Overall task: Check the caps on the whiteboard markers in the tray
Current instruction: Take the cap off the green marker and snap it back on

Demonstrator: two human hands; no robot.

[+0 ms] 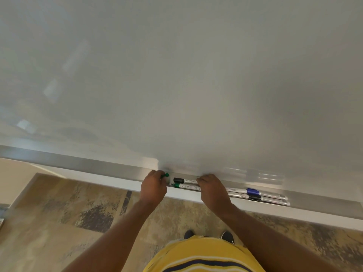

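Left hand (153,188) pinching green cap (166,175) | right hand (213,190) covering markers (188,186)

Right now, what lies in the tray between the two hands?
In the head view, two markers lie between the left hand and right hand: a black-capped marker behind, and an uncapped green marker in front. The left hand holds a green cap.

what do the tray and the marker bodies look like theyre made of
Tray: probably brushed aluminium, from its dull silver sheen and soft streaked reflections. Marker bodies: likely smooth white plastic with printed labels, slightly glossy; caps look like coloured plastic.
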